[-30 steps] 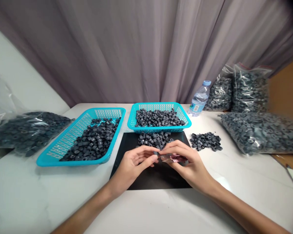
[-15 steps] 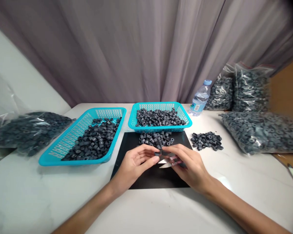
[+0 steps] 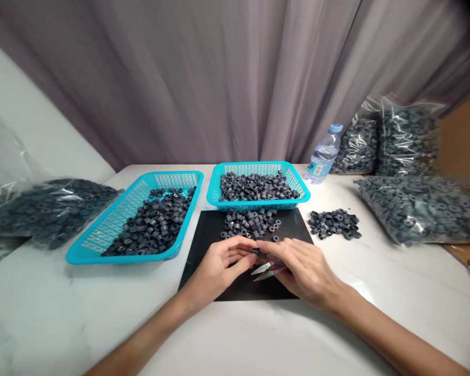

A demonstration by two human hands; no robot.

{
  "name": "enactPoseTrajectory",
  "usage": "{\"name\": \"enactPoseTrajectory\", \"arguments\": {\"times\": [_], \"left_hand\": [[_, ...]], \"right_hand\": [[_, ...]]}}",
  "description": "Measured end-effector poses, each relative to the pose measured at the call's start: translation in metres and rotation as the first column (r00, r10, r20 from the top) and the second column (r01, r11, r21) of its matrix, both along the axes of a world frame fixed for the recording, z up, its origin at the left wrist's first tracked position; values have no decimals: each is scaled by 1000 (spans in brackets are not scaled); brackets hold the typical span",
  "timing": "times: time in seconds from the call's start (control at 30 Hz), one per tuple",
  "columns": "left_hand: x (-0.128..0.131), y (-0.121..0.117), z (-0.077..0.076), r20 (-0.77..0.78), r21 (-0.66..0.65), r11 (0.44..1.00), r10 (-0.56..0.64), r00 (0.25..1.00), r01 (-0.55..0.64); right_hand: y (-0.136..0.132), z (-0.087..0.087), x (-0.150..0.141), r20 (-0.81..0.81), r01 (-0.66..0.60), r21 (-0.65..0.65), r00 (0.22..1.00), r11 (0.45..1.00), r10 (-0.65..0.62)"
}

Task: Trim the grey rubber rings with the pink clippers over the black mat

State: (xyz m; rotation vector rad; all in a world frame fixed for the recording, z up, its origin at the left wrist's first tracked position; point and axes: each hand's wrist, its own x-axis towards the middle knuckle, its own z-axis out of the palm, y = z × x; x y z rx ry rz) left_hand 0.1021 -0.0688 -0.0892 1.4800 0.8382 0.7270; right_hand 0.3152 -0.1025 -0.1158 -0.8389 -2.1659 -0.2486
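Observation:
Over the black mat (image 3: 203, 261), my left hand (image 3: 225, 263) is closed, with thumb and forefinger pinching a small dark grey ring (image 3: 259, 253). The forefinger of my right hand (image 3: 303, 266) meets it at the same spot and partly covers it. A pair of small snips (image 3: 263, 271) lies in my right hand, blades apart and pointing left; the palm hides most of the handles. Just beyond my fingertips, a heap of similar grey rings (image 3: 248, 224) rests on the mat's far part.
Two turquoise baskets, one at left (image 3: 74, 256) and one at the back (image 3: 305, 199), hold many rings. A loose pile (image 3: 335, 224) lies right of the mat. Filled plastic bags (image 3: 423, 209) line the right, another bag (image 3: 62, 209) the left. A water bottle (image 3: 323, 156) stands behind.
My fingertips have come closer together around the ring. The snips have tilted, with their blade tips a little lower. The view has shifted slightly.

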Motion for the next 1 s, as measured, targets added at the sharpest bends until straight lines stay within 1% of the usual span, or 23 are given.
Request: {"name": "enactPoseTrajectory", "arguments": {"times": [0.27, 0.4, 0.47, 0.53, 0.63, 0.7, 0.83, 1.0], "left_hand": [[-2, 2, -4, -11, 7, 999, -33, 999, 33], [-2, 4, -5, -75, 91, 996, -11, 997, 18], [-3, 4, -5, -123, 163, 986, 10, 992, 11], [-4, 4, -3, -163, 238, 971, 41, 986, -1], [-6, 3, -1, -193, 322, 946, 91, 977, -25], [-8, 3, -1, -191, 366, 930, 118, 974, -41], [-8, 2, 0, -181, 420, 906, 140, 974, -52], [-8, 2, 3, -200, 417, 908, 136, 970, -41]], "right_hand": [[1, 2, -1, -6, -8, -6, 1000, 1000, 8], [1, 0, -1, -32, -15, -9, 999, 1000, 15], [1, 0, -1, -99, -42, -65, 994, 997, 36], [1, 1, -1, -192, -82, -171, 980, 982, 48], [-1, 3, -1, -301, -130, -347, 953, 929, 21], [-1, 5, -2, -350, -161, -424, 937, 891, 3], [-1, 7, -5, -417, -214, -472, 909, 855, -3], [-1, 10, -6, -474, -238, -498, 880, 834, -32]]}}
